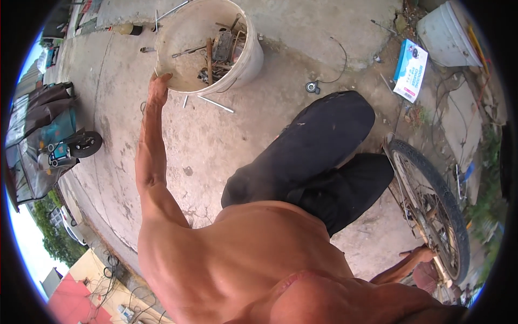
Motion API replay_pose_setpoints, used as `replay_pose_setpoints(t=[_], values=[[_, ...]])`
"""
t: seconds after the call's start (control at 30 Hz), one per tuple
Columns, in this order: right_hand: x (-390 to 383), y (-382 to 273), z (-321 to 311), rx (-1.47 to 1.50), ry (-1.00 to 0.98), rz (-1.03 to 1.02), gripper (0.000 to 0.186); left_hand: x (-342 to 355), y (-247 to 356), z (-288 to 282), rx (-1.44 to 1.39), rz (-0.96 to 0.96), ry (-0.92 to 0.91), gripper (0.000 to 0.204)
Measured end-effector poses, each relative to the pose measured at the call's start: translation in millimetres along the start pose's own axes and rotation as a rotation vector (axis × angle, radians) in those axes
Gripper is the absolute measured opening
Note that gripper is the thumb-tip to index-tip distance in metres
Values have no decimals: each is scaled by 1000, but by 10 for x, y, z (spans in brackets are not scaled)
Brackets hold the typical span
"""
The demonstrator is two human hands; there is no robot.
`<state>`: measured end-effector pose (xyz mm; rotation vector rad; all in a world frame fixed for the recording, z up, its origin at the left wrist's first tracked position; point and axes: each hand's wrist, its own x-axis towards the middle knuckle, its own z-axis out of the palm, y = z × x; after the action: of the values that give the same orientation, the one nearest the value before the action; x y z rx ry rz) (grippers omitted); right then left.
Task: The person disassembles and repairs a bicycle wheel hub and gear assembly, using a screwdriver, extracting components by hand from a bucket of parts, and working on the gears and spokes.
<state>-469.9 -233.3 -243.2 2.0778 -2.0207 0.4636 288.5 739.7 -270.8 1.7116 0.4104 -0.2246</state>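
My left arm reaches out to a large whitish plastic bucket (253,56), and my left hand (160,83) is closed on its near-left rim. The bucket tilts so that its inside shows. In it lie a wooden handle (209,60), a grey metal block (222,45), a wrench-like tool (189,52) and a jumble of smaller metal pieces. At the lower right, my right hand (420,253) is at the frame of a bicycle (431,216) and looks wrapped around a bar. Part of its fingers is hidden there. The bicycle's dark-tyred wheel (458,216) stands beside my bent legs.
Metal rods (217,104) lie by the bucket. Farther right are a small round gauge-like piece (312,87) with a cable, a blue-and-white box (411,70) and a white bucket (448,35). A covered three-wheeler (48,146) stands at the left on the concrete (116,162).
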Motion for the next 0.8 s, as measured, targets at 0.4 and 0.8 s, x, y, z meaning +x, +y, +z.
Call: replay_pose_setpoints(t=[0.4, 0.8], values=[[178, 318, 204, -141, 10, -168, 69, -717, 580, 996, 444, 243, 108, 61], [163, 446, 527, -133, 55, -171, 70, -991, 783, 1409, 692, 410, 18, 73]])
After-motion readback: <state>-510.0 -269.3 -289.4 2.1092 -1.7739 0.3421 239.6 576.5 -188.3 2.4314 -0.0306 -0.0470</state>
